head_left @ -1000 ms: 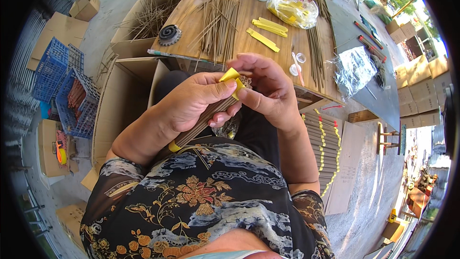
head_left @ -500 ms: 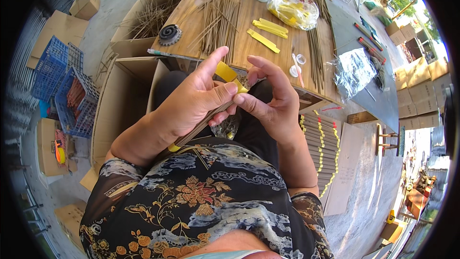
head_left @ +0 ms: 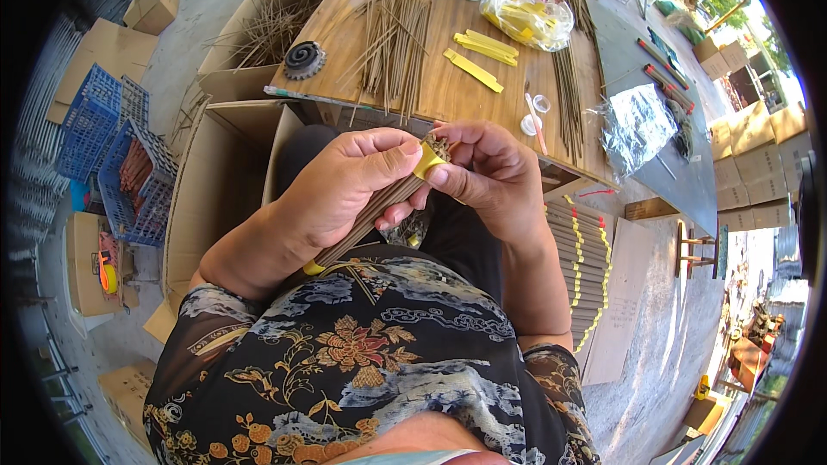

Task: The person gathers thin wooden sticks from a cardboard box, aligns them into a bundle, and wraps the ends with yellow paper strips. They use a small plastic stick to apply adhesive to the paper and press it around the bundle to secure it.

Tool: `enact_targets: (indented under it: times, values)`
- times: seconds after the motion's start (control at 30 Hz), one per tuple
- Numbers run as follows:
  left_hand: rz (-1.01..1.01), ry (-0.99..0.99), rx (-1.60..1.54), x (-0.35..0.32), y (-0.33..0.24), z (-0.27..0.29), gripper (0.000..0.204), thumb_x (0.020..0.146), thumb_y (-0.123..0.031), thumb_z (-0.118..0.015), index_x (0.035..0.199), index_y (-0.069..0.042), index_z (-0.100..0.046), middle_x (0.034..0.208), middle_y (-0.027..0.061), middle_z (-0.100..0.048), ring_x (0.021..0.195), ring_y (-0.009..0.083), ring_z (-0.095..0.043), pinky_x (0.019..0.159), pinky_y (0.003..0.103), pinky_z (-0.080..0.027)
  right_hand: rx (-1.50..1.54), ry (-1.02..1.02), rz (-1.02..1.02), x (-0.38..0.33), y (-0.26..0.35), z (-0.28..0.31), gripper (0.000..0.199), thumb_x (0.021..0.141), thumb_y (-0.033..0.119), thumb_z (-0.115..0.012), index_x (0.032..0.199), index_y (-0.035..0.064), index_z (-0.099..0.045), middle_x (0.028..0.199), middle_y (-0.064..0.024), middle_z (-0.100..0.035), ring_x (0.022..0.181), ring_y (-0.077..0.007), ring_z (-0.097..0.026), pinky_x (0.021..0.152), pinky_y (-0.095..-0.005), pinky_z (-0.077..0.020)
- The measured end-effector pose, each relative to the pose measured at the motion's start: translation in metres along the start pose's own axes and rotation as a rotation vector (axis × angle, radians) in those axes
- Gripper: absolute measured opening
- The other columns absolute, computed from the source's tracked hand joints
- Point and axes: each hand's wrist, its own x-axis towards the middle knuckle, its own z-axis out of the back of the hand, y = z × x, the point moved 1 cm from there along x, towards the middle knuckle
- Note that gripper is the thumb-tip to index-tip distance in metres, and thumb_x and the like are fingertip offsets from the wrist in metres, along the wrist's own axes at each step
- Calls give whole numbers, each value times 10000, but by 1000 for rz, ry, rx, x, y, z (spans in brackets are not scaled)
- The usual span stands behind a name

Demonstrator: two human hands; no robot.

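A bundle of thin brown incense sticks [head_left: 360,226] lies slantwise in my hands, its lower end near my shirt. My left hand [head_left: 349,174] is closed around it, the thumb pressing near the upper end. There a yellow paper strip [head_left: 425,160] wraps the bundle just below the stick tips. My right hand [head_left: 491,174] pinches this strip with its thumb, fingers curled behind the tips. Another yellow band [head_left: 314,268] circles the lower end. Part of the bundle is hidden by my left hand.
On the wooden table [head_left: 345,30] ahead lie loose sticks [head_left: 396,43], yellow strips [head_left: 474,71], a plastic bag of strips [head_left: 527,17] and a black coiled dish [head_left: 304,60]. An open carton [head_left: 207,189] stands left. Several banded bundles [head_left: 581,267] lie at right.
My right fingers have curled in over the bundle's upper end. The yellow strip, whose loose end stood up beside my left fingers, now lies wrapped around the sticks. My left fingers have folded down.
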Motion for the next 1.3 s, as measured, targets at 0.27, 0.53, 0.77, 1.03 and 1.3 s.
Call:
enact_targets:
  times: [0.27, 0.53, 0.77, 1.03, 1.3]
  values:
    - [-6, 24, -86, 5, 4, 6, 217, 884, -232, -480, 944, -29, -529, 685, 103, -546, 486, 129, -501, 403, 198, -398, -155, 49, 206, 7, -18, 13, 301, 766, 44, -638, 1033, 33, -499, 797, -5, -587, 732, -67, -562, 1006, -334, -233]
    - [-75, -62, -62, 4, 3, -1, 189, 892, -234, -477, 897, -46, -495, 666, 52, -544, 483, 74, -481, 403, 166, -359, -281, -275, 183, 7, -13, 5, 409, 654, 132, -764, 926, 47, -470, 776, 19, -480, 747, -69, -474, 732, -231, -419]
    - [-152, -129, 17, 6, 6, -5, 189, 886, -209, -493, 924, -53, -394, 672, 62, -534, 480, 70, -466, 408, 166, -349, -447, -325, 33, -3, -5, 1, 160, 711, 128, -709, 735, 5, -608, 703, -47, -575, 695, -117, -497, 645, -242, -415]
    - [-256, -126, 42, 6, 11, -9, 173, 893, -190, -479, 911, -40, -396, 669, 69, -528, 482, 69, -457, 410, 173, -347, -347, -300, -42, -9, 0, -9, 141, 769, 84, -648, 849, -30, -632, 771, -65, -596, 727, -113, -533, 664, -236, -429]
    - [-206, -85, -47, 2, 9, -13, 168, 878, -164, -505, 882, -30, -404, 682, 82, -541, 487, 95, -498, 399, 189, -377, -99, -340, 131, -17, -17, -16, 148, 813, 40, -584, 919, -63, -582, 884, -77, -548, 720, -129, -558, 641, -232, -464]
